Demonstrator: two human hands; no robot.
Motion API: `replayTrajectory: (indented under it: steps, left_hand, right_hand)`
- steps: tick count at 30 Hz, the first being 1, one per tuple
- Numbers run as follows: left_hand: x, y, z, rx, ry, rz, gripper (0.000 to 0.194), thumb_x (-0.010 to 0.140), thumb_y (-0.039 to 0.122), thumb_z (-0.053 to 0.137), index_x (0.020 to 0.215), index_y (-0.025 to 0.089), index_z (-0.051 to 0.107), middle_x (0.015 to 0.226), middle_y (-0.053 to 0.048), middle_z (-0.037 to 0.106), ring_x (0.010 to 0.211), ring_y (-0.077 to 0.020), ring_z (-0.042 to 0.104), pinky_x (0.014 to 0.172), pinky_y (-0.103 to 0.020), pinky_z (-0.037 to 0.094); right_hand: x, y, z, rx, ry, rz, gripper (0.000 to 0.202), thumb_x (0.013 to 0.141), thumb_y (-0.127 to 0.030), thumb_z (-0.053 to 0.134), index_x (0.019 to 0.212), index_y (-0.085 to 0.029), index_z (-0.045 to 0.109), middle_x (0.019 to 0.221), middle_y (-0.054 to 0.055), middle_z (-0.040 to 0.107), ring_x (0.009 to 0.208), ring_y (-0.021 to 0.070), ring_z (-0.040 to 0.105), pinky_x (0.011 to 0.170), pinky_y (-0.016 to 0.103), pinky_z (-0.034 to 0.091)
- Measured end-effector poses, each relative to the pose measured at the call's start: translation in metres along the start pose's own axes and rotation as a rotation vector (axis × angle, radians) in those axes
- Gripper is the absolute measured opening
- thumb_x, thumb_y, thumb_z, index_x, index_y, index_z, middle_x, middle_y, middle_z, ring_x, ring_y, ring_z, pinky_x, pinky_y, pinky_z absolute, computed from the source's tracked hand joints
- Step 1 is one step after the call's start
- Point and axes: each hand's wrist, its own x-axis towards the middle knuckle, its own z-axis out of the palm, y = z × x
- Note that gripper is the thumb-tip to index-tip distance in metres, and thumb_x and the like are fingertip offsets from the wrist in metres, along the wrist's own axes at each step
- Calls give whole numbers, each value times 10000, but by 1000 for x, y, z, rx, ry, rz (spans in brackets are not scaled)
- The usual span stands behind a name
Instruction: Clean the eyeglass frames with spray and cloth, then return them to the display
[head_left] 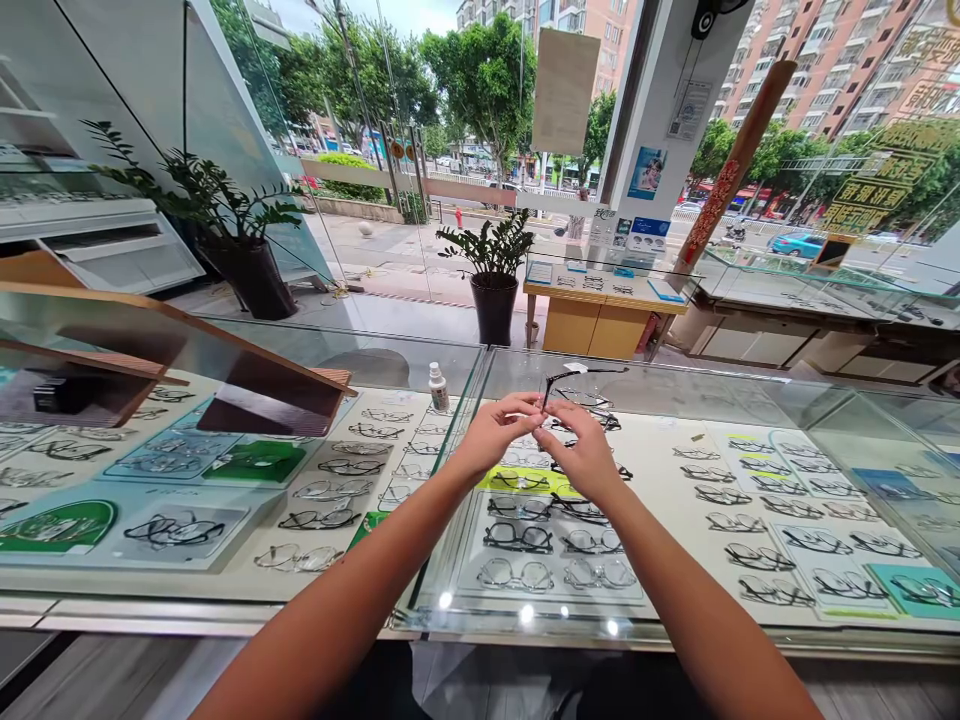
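Forearms (pixel 337 610) run from the bottom edge, cut off there, toward 12 o'clock, where the left hand (pixel 493 432) and right hand (pixel 586 450) pinch black glasses (pixel 550 384) above the glass counter (pixel 667 405). One temple points toward 2 o'clock; fingers hide much of the front. At 11 o'clock stands a bottle (pixel 439 390), its label too small to read.

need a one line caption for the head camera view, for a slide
Two bare hands, left and right, hold dark-framed glasses above a glass display case of eyeglasses.
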Motion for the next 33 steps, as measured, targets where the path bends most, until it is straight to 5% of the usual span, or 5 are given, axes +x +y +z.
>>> replayTrajectory:
  steps: [9, 16, 24, 29, 33]
  left_hand:
    - [0, 5, -2, 9, -85, -43, 280, 746, 483, 892, 771, 219, 805, 1290, -142, 754, 1293, -339, 660, 1165, -536, 446]
    - [-5, 9, 0, 264, -27, 167, 255, 929, 476, 708, 966, 235, 780, 1381, -124, 697, 1305, -299, 642, 1074, -444, 501]
    - [5, 12, -33, 702, 500, 478, 182, 972, 329, 643, 1129, 238, 659, 1264, -104, 669, 1248, -283, 593, 1087, -428, 441]
    - [27, -12, -79, 699, 810, 297, 482, 880, 316, 728, 1325, 219, 569, 1386, -154, 575, 1319, -325, 513, 1158, -474, 367]
    - [40, -36, -108, 590, 755, -46, 620, 876, 344, 743, 1419, 211, 473, 1436, -178, 590, 1302, -301, 568, 1130, -439, 398]
  right_hand:
    - [2, 5, 4, 221, -19, 161, 322, 922, -483, 734, 1096, -213, 752, 1183, 85, 773, 1072, 240, 707, 989, 405, 552]
    - [5, 6, 1, 302, -8, 216, 313, 916, -481, 731, 1094, -223, 734, 1152, 79, 758, 1045, 234, 701, 963, 393, 549]
    - [6, 4, -7, 187, 24, 218, 287, 925, -483, 701, 1040, -228, 764, 1148, 85, 788, 1038, 252, 684, 914, 394, 484]
    - [6, 6, -8, 207, 41, 208, 270, 923, -478, 710, 1009, -228, 766, 1141, 83, 791, 1034, 253, 670, 907, 393, 468]
    - [6, 10, -9, 224, 57, 161, 267, 943, -490, 697, 887, -233, 740, 1072, 72, 769, 1036, 254, 654, 895, 386, 459]
